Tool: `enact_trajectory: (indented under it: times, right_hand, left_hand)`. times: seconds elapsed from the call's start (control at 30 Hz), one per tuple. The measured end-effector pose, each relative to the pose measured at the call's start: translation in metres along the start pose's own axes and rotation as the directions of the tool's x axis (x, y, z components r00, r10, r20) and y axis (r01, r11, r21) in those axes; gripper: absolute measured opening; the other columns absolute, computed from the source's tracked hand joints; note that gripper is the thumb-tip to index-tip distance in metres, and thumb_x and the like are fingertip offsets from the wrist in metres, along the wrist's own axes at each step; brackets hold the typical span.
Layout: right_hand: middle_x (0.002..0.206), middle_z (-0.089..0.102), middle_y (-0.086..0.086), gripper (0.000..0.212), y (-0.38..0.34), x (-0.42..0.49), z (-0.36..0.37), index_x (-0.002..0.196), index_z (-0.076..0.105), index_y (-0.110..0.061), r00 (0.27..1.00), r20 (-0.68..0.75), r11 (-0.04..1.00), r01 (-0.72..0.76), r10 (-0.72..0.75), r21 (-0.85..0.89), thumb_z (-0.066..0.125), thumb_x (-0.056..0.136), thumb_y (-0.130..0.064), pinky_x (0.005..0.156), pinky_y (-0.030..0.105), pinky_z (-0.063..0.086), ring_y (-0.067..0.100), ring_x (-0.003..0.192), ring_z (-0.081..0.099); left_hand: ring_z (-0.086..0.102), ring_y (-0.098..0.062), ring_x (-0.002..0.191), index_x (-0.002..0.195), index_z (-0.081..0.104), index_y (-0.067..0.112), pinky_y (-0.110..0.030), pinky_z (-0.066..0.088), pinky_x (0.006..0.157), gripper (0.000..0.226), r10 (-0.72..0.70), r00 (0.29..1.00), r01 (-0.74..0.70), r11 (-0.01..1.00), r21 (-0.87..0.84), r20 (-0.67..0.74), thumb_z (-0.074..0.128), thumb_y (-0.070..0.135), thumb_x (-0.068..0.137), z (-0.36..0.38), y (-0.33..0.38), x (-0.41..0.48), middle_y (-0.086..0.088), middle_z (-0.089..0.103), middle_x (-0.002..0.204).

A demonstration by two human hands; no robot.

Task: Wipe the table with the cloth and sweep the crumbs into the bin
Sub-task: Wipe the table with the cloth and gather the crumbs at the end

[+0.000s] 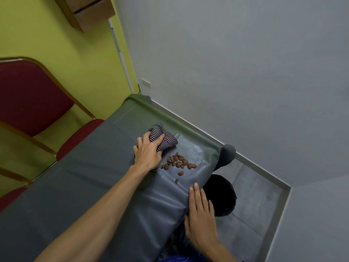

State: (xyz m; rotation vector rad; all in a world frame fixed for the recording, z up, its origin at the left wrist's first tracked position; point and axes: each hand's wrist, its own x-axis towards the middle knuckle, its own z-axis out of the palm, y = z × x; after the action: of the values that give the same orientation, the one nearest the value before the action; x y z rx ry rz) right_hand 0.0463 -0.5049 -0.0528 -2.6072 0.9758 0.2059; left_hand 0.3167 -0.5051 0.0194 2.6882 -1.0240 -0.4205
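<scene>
I see the cloth (162, 137), striped dark and white, bunched under my left hand (149, 154), whose fingers grip it against the table (90, 178). The table wears a smooth grey cover, lightly creased. The crumbs (178, 163), brown irregular bits, lie in a loose cluster just to the right of my left hand, beside the cloth's edge. Two strays trail towards my right hand (202, 214), which rests flat on the table's edge. The bin (221, 195), round, black and open-topped, stands on the floor just beyond my right fingertips, below that edge.
</scene>
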Motion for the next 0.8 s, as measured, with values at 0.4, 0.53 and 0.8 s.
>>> enact_trajectory:
  times: [0.4,0.53,0.8]
  right_hand:
    - [0.16,0.03,0.013,0.11,0.009,0.0,-0.003,0.149,0.041,-0.008,0.999,-0.003,0.998,0.032,-0.032,-0.057,0.087,0.052,-0.033,0.099,0.055,0.046,0.032,0.141,0.029]
    - [0.16,0.028,0.014,0.107,-0.004,0.0,-0.016,0.15,0.038,-0.013,0.995,-0.054,0.994,0.078,-0.082,-0.075,0.085,0.056,-0.03,0.105,0.056,0.038,0.033,0.146,0.02]
    - [0.158,0.035,0.011,0.07,-0.014,-0.013,-0.001,0.144,0.05,-0.011,0.976,-0.009,0.97,0.213,-0.216,-0.121,0.04,0.08,-0.039,0.106,0.056,0.024,0.032,0.145,0.028]
  left_hand:
    - [0.02,-0.03,0.137,0.147,0.031,0.049,-0.052,0.024,0.11,0.066,0.013,0.992,-0.003,0.997,-0.076,0.127,0.06,0.027,0.092,0.012,0.003,-0.029,-0.003,0.018,0.153]
    - [0.027,-0.031,0.131,0.147,0.035,0.043,-0.05,0.029,0.106,0.065,-0.209,0.974,0.199,0.974,-0.104,-0.09,0.064,0.028,0.09,0.002,-0.01,-0.038,-0.007,0.024,0.149]
    - [0.028,-0.033,0.131,0.149,0.027,0.039,-0.049,0.032,0.105,0.072,-0.323,0.938,0.322,0.946,-0.027,-0.126,0.064,0.033,0.087,0.039,0.016,-0.078,-0.012,0.017,0.151]
